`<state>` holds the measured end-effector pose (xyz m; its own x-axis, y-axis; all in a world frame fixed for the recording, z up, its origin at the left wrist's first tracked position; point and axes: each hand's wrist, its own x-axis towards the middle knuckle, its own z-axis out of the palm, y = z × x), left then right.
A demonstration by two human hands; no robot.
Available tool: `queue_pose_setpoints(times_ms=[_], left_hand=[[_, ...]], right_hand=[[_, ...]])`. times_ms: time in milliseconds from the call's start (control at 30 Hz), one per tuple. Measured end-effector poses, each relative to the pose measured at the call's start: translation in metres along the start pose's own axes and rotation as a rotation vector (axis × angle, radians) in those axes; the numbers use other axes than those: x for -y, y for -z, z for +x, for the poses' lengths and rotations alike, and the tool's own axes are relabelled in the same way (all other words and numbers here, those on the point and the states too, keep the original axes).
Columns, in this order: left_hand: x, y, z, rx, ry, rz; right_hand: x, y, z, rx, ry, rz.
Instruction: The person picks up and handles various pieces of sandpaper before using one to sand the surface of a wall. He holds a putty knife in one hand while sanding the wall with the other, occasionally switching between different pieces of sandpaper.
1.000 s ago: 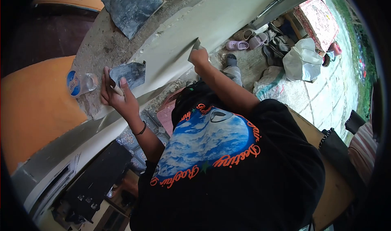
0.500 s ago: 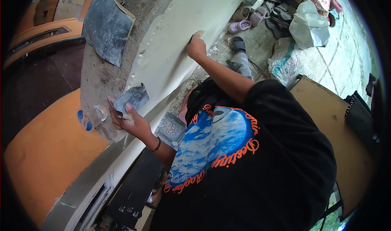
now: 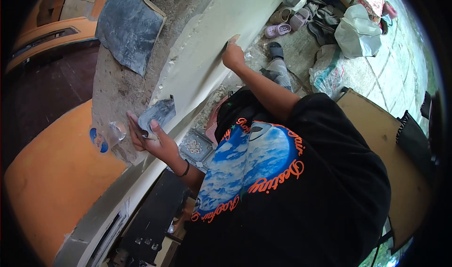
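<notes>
My left hand [image 3: 157, 142] is closed on a curled piece of dark grey sheet [image 3: 160, 114], with the thumb on top and the fingers at its far side. It is beside the rough concrete ledge [image 3: 113, 111]. My right hand [image 3: 233, 56] is closed against the smooth pale wall surface [image 3: 200, 55], near its far edge. A small tan tip shows at its front; what it holds there is too small to make out. A larger dark grey sheet [image 3: 129, 29] lies on the ledge.
A clear plastic cup [image 3: 100, 140] lies near the orange surface [image 3: 66, 173]. Beyond the wall are a slippered foot [image 3: 276, 51], several shoes [image 3: 299, 20], a white plastic bag [image 3: 359, 31] and a sack [image 3: 327, 69]. A brown board [image 3: 376, 130] stands at right.
My right hand has shifted slightly right and down in the view. My left hand and its grey sheet have moved a little to the right. The view itself has shifted slightly.
</notes>
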<state>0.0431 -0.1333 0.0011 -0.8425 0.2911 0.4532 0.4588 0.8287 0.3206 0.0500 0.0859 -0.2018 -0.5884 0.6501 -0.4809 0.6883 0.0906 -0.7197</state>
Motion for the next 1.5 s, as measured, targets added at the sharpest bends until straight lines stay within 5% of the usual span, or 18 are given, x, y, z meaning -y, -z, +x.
queue_pose_setpoints(times_ms=[867,1067,1167,1267,1367,1500], left_hand=[[-0.008,-0.001,-0.001,-0.013,0.041,0.037],[-0.007,-0.004,0.004,-0.016,0.016,0.047],[-0.008,0.0,-0.001,-0.001,0.016,0.04],[-0.011,-0.004,0.005,-0.005,0.012,0.008],[-0.009,-0.004,0.002,-0.015,0.032,0.019],[-0.006,-0.001,-0.002,-0.018,0.033,0.036]], right_hand=[[0.032,0.008,-0.026,0.175,-0.07,0.052],[0.037,-0.02,-0.055,-0.076,0.161,0.068],[0.015,0.001,-0.003,0.2,-0.126,0.085],[0.019,-0.002,-0.005,-0.023,-0.091,0.04],[0.03,0.007,-0.03,0.008,0.023,0.004],[-0.009,0.004,0.028,0.077,-0.078,0.027]])
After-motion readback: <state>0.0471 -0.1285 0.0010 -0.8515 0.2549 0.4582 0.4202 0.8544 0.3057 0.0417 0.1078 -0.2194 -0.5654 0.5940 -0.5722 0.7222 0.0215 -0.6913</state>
